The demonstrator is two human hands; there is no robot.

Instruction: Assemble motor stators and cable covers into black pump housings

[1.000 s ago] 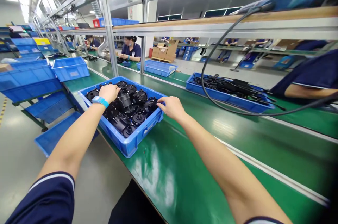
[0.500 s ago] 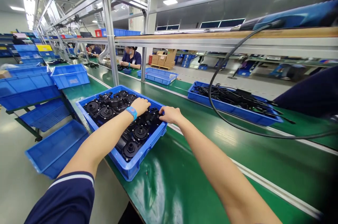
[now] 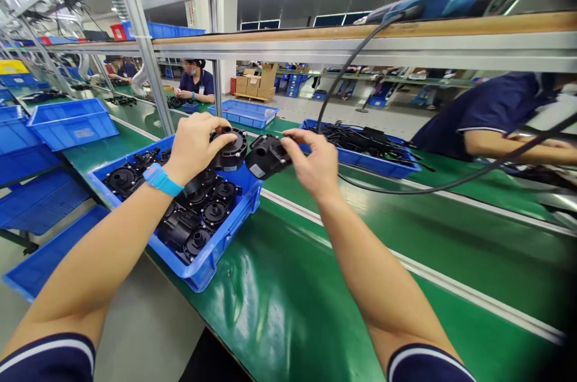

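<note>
A blue bin (image 3: pixel 211 256) on the green belt (image 3: pixel 315 286) holds several round black plastic parts (image 3: pixel 211 211). My left hand (image 3: pixel 193 145), with a blue wristband, is closed round one round black part (image 3: pixel 232 151) lifted above the bin. My right hand (image 3: pixel 313 163) grips a second black part (image 3: pixel 265 157) by its edge, held just right of the first, over the bin's far corner. The two parts are close together, nearly touching.
A second blue bin (image 3: pixel 374 160) full of black cables sits across the belt, with a thick black cable (image 3: pixel 342 75) looping above it. Empty blue bins (image 3: pixel 72 124) stand on racks at left. A person's arm (image 3: pixel 509 145) rests at right; other workers sit farther along the line.
Both hands were reaching into the bin among the parts; now each has lifted a black part out and holds it above the bin. The view has shifted left.
</note>
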